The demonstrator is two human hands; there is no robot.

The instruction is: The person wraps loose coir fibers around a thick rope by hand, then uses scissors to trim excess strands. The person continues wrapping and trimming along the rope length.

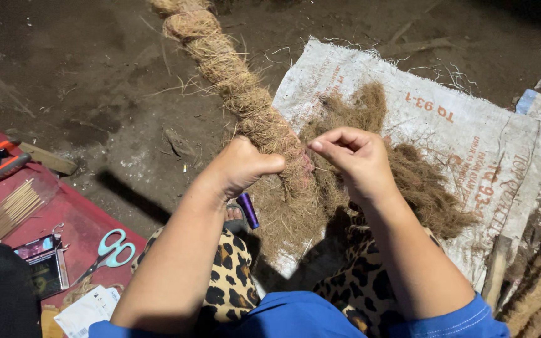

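Both my hands work a thick coir rope (245, 100); left hand (242, 164) fisted around it; right hand (352, 156) beside it, pinching loose fibres (408, 181).

Scissors (113, 249), sticks (10, 208), red mat (89, 222)

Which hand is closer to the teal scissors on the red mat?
Left. The left hand grips the fibre rope, up and right of the scissors; the right hand is farther right.
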